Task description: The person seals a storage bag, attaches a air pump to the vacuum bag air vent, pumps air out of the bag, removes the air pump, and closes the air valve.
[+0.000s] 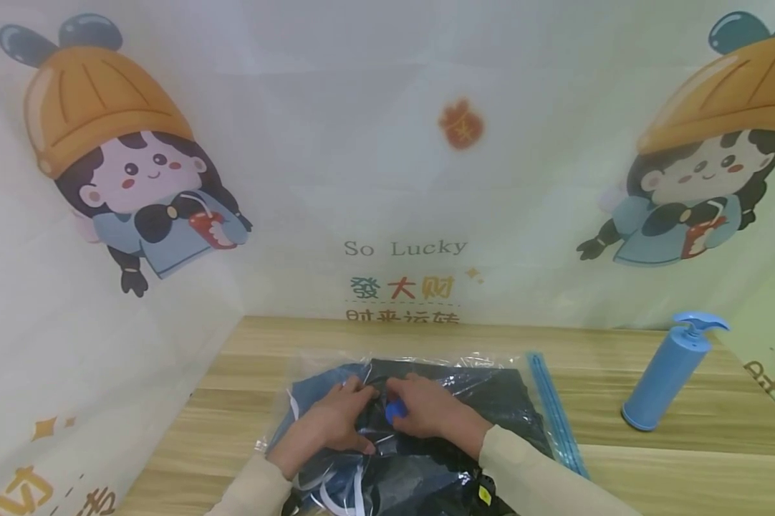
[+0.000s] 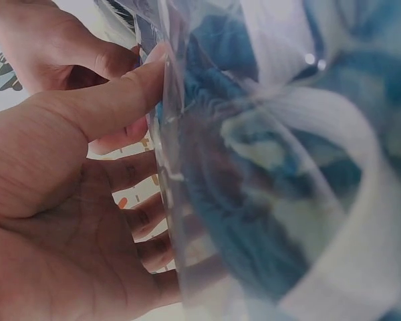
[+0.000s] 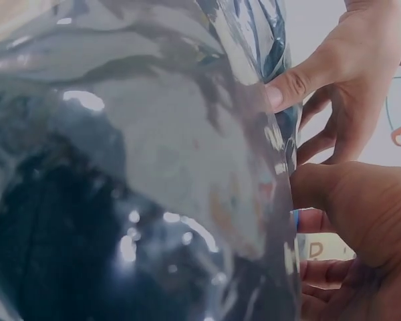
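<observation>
A: What is being handled?

B: A clear plastic bag point(image 1: 426, 473) is being handled on the wooden surface point(image 1: 652, 473), with dark clothes point(image 1: 491, 387) and blue cloth point(image 1: 326, 383) being enclosed in it.

A: And how are the hands being used?

B: A blue cap point(image 1: 397, 411), near the middle of the bag, is being pinched between the thumb and fingers of the right hand point(image 1: 429, 408). The left hand point(image 1: 336, 419) is being held loosely spread just beside it, and the plastic is being touched by its digits.

A: What is standing nearby?

B: A blue pump point(image 1: 667, 376) is standing upright to the right, well apart from the bag, whose right edge is being lined by a light blue strip point(image 1: 558, 412).

A: Which writing is being shown?

B: On the wall sheet point(image 1: 523, 201), "So Lucky" point(image 1: 405, 248) is being displayed in grey. Below it, "發大财" point(image 1: 402, 288) is being shown in green, red and yellow. Lower still, "时来运转" point(image 1: 402, 316) is being cut off along its foot by the surface's far edge. At the far right, brown characters point(image 1: 768, 383) are being seen only in part.
</observation>
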The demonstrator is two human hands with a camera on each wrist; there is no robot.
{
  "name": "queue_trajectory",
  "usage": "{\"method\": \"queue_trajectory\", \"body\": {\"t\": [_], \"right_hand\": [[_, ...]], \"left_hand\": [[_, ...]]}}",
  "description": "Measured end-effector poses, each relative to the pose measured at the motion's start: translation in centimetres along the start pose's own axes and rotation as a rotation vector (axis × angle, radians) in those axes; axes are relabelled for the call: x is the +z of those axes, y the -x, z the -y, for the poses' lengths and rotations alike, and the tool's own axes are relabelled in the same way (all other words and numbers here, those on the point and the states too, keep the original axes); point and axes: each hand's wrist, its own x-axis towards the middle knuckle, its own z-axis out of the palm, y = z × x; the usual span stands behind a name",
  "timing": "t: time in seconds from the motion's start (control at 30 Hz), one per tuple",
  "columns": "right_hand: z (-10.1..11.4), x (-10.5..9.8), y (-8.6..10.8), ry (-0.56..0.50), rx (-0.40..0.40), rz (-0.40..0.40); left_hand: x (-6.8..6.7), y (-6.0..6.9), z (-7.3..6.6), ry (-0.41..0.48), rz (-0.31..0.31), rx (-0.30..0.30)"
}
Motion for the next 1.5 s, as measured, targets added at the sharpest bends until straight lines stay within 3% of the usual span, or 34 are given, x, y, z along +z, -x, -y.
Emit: {"method": "queue_trajectory", "body": {"t": [0.7,0.9,1.07,1.17,1.27,1.4,1.5], "right_hand": [[0.6,-0.9,0.3,0.042,-0.066,0.014],[0.6,-1.1,0.2,0.059,-0.152,0.006],[0.5,-1.7,0.2,-0.027,-0.191,0.065],[0.5,-2.1,0.2,-0.120,-0.132,0.115],[0.7,-2.1,0.1,-0.183,-0.025,0.111],[0.8,-1.3,-0.2,-0.224,0.137,0.082],[0.7,-0.5,-0.5,-0.215,0.209,0.077]], "left_hand": [[0.0,0.1,0.0,0.018,0.000,-0.006],[0.0,0.1,0.0,0.017,-0.004,-0.007],[0.0,0.2,0.1,0.020,-0.010,0.003],[0.1,0.2,0.1,0.018,-0.010,0.007],[0.1,0.1,0.2,0.011,-0.003,0.003],[0.2,-0.1,0.3,0.000,0.011,-0.011],[0.2,-0.2,0.3,-0.010,0.021,-0.015]]}}
